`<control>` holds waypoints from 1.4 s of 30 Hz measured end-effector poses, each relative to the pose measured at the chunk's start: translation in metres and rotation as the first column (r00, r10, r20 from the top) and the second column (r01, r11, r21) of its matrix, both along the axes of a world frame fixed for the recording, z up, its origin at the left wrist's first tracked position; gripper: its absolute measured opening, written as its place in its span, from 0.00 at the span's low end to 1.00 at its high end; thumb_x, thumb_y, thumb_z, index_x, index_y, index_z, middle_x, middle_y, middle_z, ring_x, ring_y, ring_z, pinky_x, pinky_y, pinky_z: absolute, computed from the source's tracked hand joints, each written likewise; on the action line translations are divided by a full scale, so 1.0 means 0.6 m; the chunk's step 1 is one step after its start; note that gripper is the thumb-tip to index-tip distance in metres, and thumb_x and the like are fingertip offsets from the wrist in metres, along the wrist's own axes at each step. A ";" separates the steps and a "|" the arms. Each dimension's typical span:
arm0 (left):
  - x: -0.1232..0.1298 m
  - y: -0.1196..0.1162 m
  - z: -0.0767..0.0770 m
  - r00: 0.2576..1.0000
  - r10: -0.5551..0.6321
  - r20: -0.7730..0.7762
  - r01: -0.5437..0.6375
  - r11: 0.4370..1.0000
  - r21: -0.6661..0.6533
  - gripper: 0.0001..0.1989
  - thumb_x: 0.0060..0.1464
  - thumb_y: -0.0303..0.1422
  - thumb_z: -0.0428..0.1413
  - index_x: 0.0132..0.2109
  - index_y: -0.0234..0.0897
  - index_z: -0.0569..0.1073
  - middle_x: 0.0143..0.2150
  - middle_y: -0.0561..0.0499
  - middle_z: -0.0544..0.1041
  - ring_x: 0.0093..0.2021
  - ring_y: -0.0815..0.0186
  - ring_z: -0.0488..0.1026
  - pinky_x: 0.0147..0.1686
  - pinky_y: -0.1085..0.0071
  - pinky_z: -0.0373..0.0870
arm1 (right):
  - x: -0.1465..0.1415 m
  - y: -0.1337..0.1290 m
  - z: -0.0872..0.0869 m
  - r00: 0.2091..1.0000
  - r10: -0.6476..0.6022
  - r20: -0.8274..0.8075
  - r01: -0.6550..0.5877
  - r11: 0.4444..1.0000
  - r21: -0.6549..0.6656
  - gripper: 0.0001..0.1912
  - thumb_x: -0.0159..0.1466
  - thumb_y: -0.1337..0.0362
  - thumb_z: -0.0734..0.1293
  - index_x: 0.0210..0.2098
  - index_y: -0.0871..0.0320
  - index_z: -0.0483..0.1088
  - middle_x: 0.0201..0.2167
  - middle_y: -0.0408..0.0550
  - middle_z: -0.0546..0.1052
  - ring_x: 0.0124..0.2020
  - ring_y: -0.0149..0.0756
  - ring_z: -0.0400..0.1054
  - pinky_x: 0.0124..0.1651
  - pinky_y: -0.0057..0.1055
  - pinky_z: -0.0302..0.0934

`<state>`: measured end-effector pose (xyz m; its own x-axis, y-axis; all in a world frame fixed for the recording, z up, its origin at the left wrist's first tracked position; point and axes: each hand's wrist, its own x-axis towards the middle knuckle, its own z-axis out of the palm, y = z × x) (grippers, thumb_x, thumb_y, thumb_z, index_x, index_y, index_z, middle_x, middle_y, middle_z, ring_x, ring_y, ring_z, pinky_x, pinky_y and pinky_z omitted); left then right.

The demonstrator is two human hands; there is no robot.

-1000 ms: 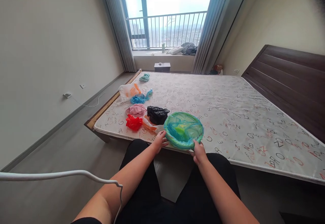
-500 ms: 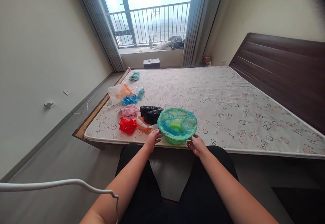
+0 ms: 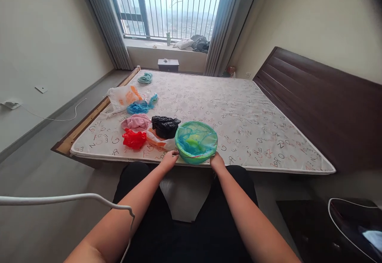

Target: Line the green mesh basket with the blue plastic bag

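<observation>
A round light-green basket (image 3: 191, 142) lined with a thin blue-green plastic bag (image 3: 197, 150) stands near the front edge of the mattress. The bag's edge is folded over the rim and hangs outside. At the left side of the basket, my left hand (image 3: 170, 160) is closed, fingers pinched at the bag's edge. My right hand (image 3: 217, 162) is closed at the right side under the rim, its fingertips partly hidden. Just left of the basket lie a black plastic bag (image 3: 165, 127) and a white-and-orange bag (image 3: 160, 140).
The mattress (image 3: 238, 123) also carries a red bag (image 3: 134, 139), pink cloth (image 3: 136, 122), blue bag (image 3: 138, 107), clear bag with orange print (image 3: 122, 97) and teal bundle (image 3: 145, 78). A dark headboard (image 3: 304, 108) rises at right. A white cable (image 3: 65, 199) crosses the lower left.
My view has tilted down and turned right. My hands have closed in at the basket's sides, and the bag's edge now covers more of its outside.
</observation>
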<state>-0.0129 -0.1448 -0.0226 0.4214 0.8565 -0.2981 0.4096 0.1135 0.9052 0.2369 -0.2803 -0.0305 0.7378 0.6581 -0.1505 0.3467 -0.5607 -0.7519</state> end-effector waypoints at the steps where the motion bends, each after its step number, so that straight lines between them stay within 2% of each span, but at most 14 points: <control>1: -0.001 0.002 0.003 1.000 -0.003 -0.012 0.003 1.000 0.005 0.05 0.50 0.27 0.62 0.36 0.39 0.78 0.44 0.43 0.81 0.53 0.49 0.75 0.63 0.54 0.65 | 0.008 -0.004 0.008 0.998 -0.053 0.022 0.053 0.999 -0.010 0.20 0.62 0.62 0.60 0.51 0.62 0.71 0.43 0.63 0.79 0.46 0.52 0.75 0.52 0.44 0.68; 4: 0.000 0.006 0.010 0.999 0.021 0.041 -0.023 0.999 0.038 0.04 0.56 0.31 0.60 0.40 0.38 0.78 0.44 0.43 0.80 0.49 0.53 0.76 0.59 0.58 0.69 | 0.019 -0.011 0.044 0.961 -0.142 0.238 0.104 0.981 0.165 0.29 0.66 0.61 0.54 0.64 0.64 0.61 0.61 0.65 0.71 0.59 0.49 0.69 0.62 0.45 0.62; 6: 0.001 0.005 0.014 0.990 0.056 0.131 -0.068 0.994 0.090 0.11 0.58 0.33 0.61 0.47 0.37 0.78 0.44 0.44 0.79 0.46 0.57 0.76 0.56 0.61 0.70 | 0.008 -0.011 0.068 0.891 -0.014 0.454 -0.097 0.971 0.220 0.30 0.69 0.57 0.54 0.68 0.61 0.58 0.66 0.62 0.67 0.67 0.48 0.61 0.70 0.49 0.51; 8: 0.002 0.001 0.017 0.980 0.047 0.194 -0.080 0.983 0.165 0.20 0.58 0.36 0.62 0.57 0.39 0.75 0.43 0.47 0.77 0.42 0.60 0.76 0.55 0.62 0.70 | -0.015 -0.009 0.084 0.774 0.273 0.572 -0.358 0.933 0.039 0.27 0.71 0.55 0.55 0.66 0.56 0.62 0.64 0.57 0.71 0.70 0.48 0.56 0.74 0.55 0.38; 10: 0.001 -0.006 0.021 0.981 -0.015 0.194 -0.032 0.971 0.236 0.26 0.58 0.38 0.62 0.63 0.42 0.72 0.39 0.51 0.75 0.40 0.61 0.74 0.55 0.63 0.70 | -0.045 -0.006 0.091 0.643 0.546 0.538 -0.520 0.826 -0.218 0.21 0.73 0.55 0.55 0.58 0.51 0.71 0.55 0.52 0.78 0.66 0.48 0.62 0.74 0.59 0.31; 12: 0.001 -0.012 0.026 0.984 -0.071 0.164 0.024 0.961 0.274 0.28 0.59 0.40 0.61 0.65 0.44 0.71 0.35 0.52 0.74 0.39 0.60 0.74 0.55 0.63 0.70 | -0.072 -0.004 0.092 0.547 0.711 0.442 -0.578 0.703 -0.415 0.21 0.75 0.55 0.53 0.45 0.51 0.77 0.43 0.50 0.82 0.56 0.48 0.71 0.73 0.60 0.34; 14: 0.000 -0.016 0.031 0.982 -0.107 0.154 0.060 0.956 0.286 0.28 0.60 0.40 0.60 0.66 0.45 0.71 0.36 0.51 0.75 0.41 0.58 0.75 0.55 0.63 0.69 | -0.091 -0.005 0.087 0.531 0.783 0.323 -0.573 0.613 -0.545 0.23 0.75 0.55 0.54 0.35 0.54 0.78 0.36 0.53 0.82 0.46 0.48 0.75 0.69 0.57 0.48; 18: -0.004 -0.020 0.034 0.959 -0.191 0.211 0.132 0.955 0.267 0.28 0.54 0.36 0.65 0.63 0.48 0.74 0.51 0.49 0.79 0.51 0.54 0.76 0.59 0.64 0.67 | -0.100 -0.007 0.067 0.600 0.789 0.133 -0.568 0.537 -0.624 0.14 0.69 0.60 0.62 0.32 0.53 0.78 0.32 0.56 0.80 0.38 0.48 0.77 0.49 0.43 0.66; 23: -0.005 -0.023 0.028 0.958 -0.224 0.182 0.185 0.961 0.207 0.29 0.48 0.29 0.66 0.59 0.47 0.78 0.45 0.50 0.81 0.49 0.52 0.77 0.59 0.63 0.68 | -0.081 0.041 0.046 0.610 0.786 0.107 -0.640 0.567 -0.519 0.08 0.62 0.64 0.66 0.29 0.51 0.77 0.26 0.54 0.78 0.36 0.49 0.76 0.45 0.42 0.67; 28: 0.001 -0.022 0.027 0.955 -0.262 0.141 0.207 0.926 0.316 0.27 0.52 0.27 0.62 0.59 0.48 0.78 0.54 0.51 0.81 0.52 0.53 0.76 0.59 0.63 0.67 | -0.047 0.138 0.061 0.803 0.570 0.171 -0.513 0.809 -0.289 0.11 0.62 0.59 0.66 0.40 0.54 0.79 0.39 0.53 0.82 0.48 0.50 0.75 0.55 0.42 0.65; 30: 0.003 -0.021 0.029 0.957 -0.252 0.145 0.197 0.929 0.314 0.27 0.51 0.27 0.62 0.60 0.48 0.78 0.51 0.51 0.81 0.49 0.55 0.77 0.56 0.65 0.69 | -0.033 0.152 0.069 0.844 0.507 0.173 -0.451 0.847 -0.281 0.15 0.63 0.59 0.65 0.44 0.57 0.78 0.42 0.56 0.82 0.50 0.51 0.75 0.55 0.42 0.66; 35: 0.004 -0.012 0.027 0.966 -0.251 0.058 0.224 0.929 0.294 0.30 0.54 0.32 0.60 0.65 0.43 0.73 0.33 0.54 0.76 0.32 0.64 0.71 0.42 0.69 0.69 | -0.024 0.075 0.078 0.829 0.508 0.236 -0.435 0.849 -0.298 0.20 0.65 0.59 0.61 0.51 0.60 0.76 0.47 0.59 0.81 0.49 0.51 0.75 0.55 0.45 0.67; 39: 0.008 0.001 0.017 0.974 -0.209 0.085 0.181 0.949 0.260 0.32 0.55 0.36 0.60 0.67 0.38 0.69 0.32 0.56 0.71 0.31 0.67 0.67 0.37 0.71 0.66 | -0.024 -0.027 0.077 0.736 0.379 0.561 -0.477 0.878 0.032 0.19 0.69 0.59 0.57 0.51 0.57 0.74 0.55 0.56 0.78 0.63 0.50 0.67 0.70 0.54 0.54; 42: 0.012 0.009 0.007 0.977 -0.176 0.123 0.149 0.968 0.201 0.32 0.54 0.34 0.59 0.66 0.36 0.69 0.31 0.56 0.68 0.32 0.67 0.65 0.35 0.71 0.64 | -0.008 -0.058 0.064 0.818 0.148 0.556 -0.311 0.927 0.211 0.23 0.66 0.58 0.60 0.57 0.59 0.70 0.63 0.62 0.70 0.70 0.51 0.58 0.72 0.55 0.49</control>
